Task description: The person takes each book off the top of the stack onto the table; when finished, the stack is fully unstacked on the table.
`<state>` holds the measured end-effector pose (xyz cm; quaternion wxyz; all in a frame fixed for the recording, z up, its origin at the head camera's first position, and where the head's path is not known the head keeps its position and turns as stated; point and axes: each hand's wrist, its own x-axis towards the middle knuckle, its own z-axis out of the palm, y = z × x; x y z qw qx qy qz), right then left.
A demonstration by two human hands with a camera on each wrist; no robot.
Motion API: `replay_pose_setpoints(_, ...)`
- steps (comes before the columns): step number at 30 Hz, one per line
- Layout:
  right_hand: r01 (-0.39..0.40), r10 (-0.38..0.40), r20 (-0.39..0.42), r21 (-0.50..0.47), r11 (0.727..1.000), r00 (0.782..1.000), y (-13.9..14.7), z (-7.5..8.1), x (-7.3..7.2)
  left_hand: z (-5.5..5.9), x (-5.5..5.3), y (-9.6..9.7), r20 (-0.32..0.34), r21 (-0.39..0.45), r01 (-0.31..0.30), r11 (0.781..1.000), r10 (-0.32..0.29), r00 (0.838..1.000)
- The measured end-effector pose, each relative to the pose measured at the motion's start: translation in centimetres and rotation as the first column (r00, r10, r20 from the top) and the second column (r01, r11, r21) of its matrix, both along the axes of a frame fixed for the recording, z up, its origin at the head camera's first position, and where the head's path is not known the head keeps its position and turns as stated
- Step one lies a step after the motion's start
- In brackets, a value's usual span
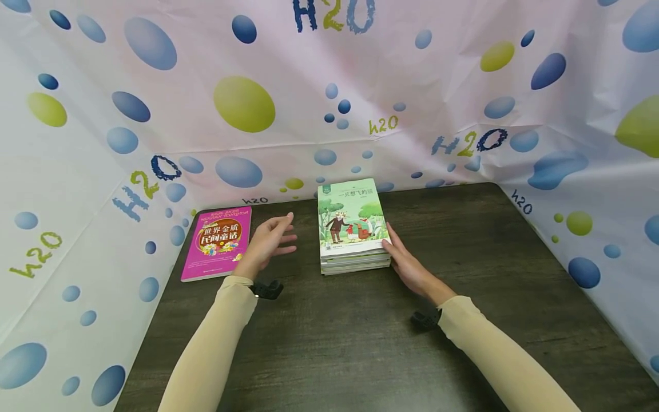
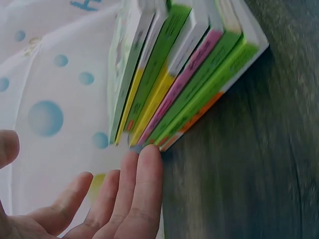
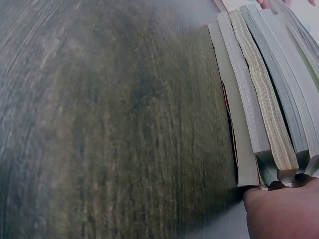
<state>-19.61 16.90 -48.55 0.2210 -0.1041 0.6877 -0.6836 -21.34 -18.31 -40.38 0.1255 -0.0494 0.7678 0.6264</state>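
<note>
A stack of several books (image 1: 355,264) stands toward the back of the table, topped by a light green picture book (image 1: 352,220). My right hand (image 1: 409,269) touches the stack's right side, with its thumb by the near right corner. In the right wrist view that hand (image 3: 284,214) lies against the ends of the books, its fingertips partly hidden. To the left of the stack, my left hand (image 1: 268,240) hangs apart from it with fingers spread. Coloured spines (image 2: 184,84) face that hand (image 2: 114,209) in the left wrist view.
A magenta book (image 1: 218,246) lies flat at the table's back left, just beyond the left wrist. The dark wood table (image 1: 329,343) meets a white sheet (image 1: 309,74) printed with blue and green dots behind and at both sides.
</note>
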Motion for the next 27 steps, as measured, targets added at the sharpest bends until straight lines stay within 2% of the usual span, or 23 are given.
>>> replay_pose_setpoints(4, 0.008, -0.008, 0.018, -0.014, 1.000, 1.000, 0.1, -0.1, 0.1, -0.8, -0.2, 1.5, 0.004, -0.019, 0.018, 1.000, -0.018, 1.000)
replay_pose_setpoints(11, 0.033, -0.031, 0.035, -0.046, 0.998, 0.999, 0.1, 0.0, 0.2, -1.9, -0.6, 4.2, 0.044, -0.028, 0.008, 1.000, -0.006, 0.999)
replay_pose_setpoints(15, 0.061, -0.059, 0.023, -0.080, 0.995, 0.998, -0.2, 0.0, 0.1, -2.3, -0.7, 5.4, 0.056, -0.062, 0.004, 0.998, -0.001, 0.998)
replay_pose_setpoints(20, 0.094, -0.093, 0.011, -0.105, 0.990, 0.996, -0.6, -0.1, -0.1, -2.6, -0.7, 6.1, 0.053, -0.123, -0.003, 0.992, 0.009, 0.999)
replay_pose_setpoints(27, 0.119, -0.116, 0.028, -0.138, 0.983, 0.993, -0.5, -0.4, -0.4, -3.2, -0.6, 6.4, 0.044, -0.148, 0.010, 0.989, -0.003, 0.999)
